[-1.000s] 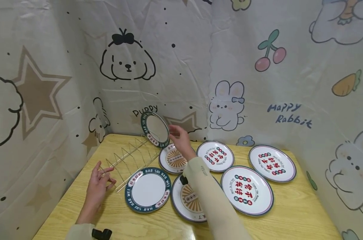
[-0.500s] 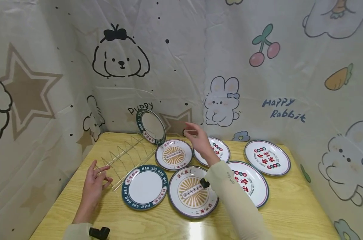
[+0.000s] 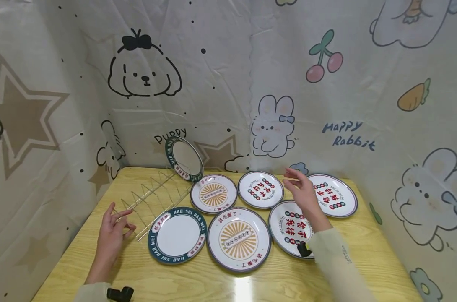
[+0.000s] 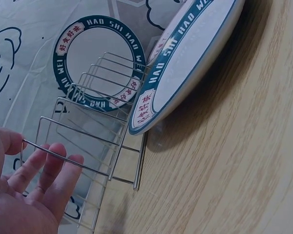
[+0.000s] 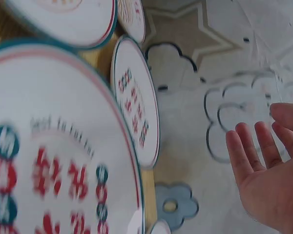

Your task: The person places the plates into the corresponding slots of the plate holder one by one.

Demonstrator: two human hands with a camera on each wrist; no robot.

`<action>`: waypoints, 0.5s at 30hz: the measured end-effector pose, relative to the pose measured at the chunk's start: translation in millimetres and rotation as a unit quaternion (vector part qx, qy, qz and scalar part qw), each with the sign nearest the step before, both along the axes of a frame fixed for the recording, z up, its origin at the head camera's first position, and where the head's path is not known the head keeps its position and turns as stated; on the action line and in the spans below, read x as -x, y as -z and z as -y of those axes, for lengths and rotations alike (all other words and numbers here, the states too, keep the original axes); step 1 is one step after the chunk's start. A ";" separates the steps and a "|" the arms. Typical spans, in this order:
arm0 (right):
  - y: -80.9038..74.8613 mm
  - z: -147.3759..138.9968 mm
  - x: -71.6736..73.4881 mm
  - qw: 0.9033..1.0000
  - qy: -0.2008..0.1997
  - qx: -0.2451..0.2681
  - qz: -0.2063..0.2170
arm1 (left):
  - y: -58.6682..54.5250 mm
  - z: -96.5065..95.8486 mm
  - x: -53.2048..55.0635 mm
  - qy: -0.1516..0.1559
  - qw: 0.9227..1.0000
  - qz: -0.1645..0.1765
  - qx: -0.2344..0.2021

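Note:
A wire dish rack (image 3: 153, 195) stands on the left of the table, and one green-rimmed plate (image 3: 184, 159) leans upright in its far end. My left hand (image 3: 112, 228) holds the rack's near end, thumb and fingers about the end wire (image 4: 63, 157). My right hand (image 3: 303, 193) hovers over the plates at the right, holding nothing; the right wrist view shows its fingers (image 5: 244, 151) loosely extended. Below it lie a large red-lettered plate (image 3: 283, 222), a small red-lettered plate (image 3: 259, 189) to the left, and another red-lettered plate (image 3: 338, 195) to the right.
Beside the rack lies a large green-rimmed plate (image 3: 177, 235). Right of it are a large sunburst plate (image 3: 256, 222) and a smaller sunburst plate (image 3: 213, 179). A patterned cloth (image 3: 221, 84) hangs behind and beside the wooden table (image 3: 198, 285).
My right hand has let go of the green-rimmed plate, which now leans in the rack, and has moved right over the red-lettered plates. My left hand stays at the rack. The head view shifted slightly.

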State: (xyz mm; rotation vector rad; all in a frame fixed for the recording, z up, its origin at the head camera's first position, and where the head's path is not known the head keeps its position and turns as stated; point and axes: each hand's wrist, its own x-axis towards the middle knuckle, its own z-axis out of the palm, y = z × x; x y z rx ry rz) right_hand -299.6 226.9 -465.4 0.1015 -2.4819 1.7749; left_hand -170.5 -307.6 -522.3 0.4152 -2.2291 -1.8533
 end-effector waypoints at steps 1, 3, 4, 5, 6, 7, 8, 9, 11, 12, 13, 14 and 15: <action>1.2 -9.2 -3.3 1.000 0.012 -0.004 0.007 | -0.2 0.1 0.1 0.000 1.000 -0.001 -0.001; 3.8 -26.4 -9.9 0.999 0.037 -0.007 0.014 | -0.1 0.2 0.2 0.000 1.000 -0.001 0.000; 4.7 -34.6 -13.3 0.999 0.050 -0.005 0.015 | 0.1 0.3 0.2 0.000 1.000 -0.001 -0.002; 5.9 -42.8 -16.4 0.998 0.062 -0.004 0.016 | 0.2 0.3 0.2 0.001 1.000 0.000 -0.003; 7.3 -50.9 -19.7 0.997 0.075 0.000 0.013 | 0.3 0.3 0.1 0.001 1.000 0.000 -0.005; 9.2 -59.1 -22.4 0.996 0.086 0.002 0.011 | 0.4 0.2 0.0 0.002 1.000 0.000 -0.006; 11.2 -67.4 -25.0 0.995 0.098 0.009 0.009 | 0.4 0.1 -0.1 0.003 1.000 0.000 -0.008; 13.4 -75.5 -27.4 0.994 0.111 0.015 0.008 | 0.4 0.1 -0.3 0.005 1.000 0.000 -0.009; 17.3 -92.0 -32.3 0.990 0.138 0.033 0.018 | 0.5 0.2 -0.4 0.007 1.000 -0.003 -0.010; 19.1 -99.5 -34.7 0.987 0.151 0.045 0.024 | 0.4 0.3 -0.4 0.008 1.000 -0.004 -0.010; 21.2 -106.6 -36.6 0.984 0.165 0.058 0.032 | 0.6 0.6 -0.4 0.008 1.000 -0.006 -0.010; 23.1 -113.2 -38.4 0.980 0.180 0.081 0.040 | 0.5 0.9 -0.3 0.008 1.000 -0.006 -0.009; 25.0 -119.2 -40.5 0.975 0.196 0.098 0.049 | 0.6 1.2 -0.1 0.008 1.000 -0.007 -0.008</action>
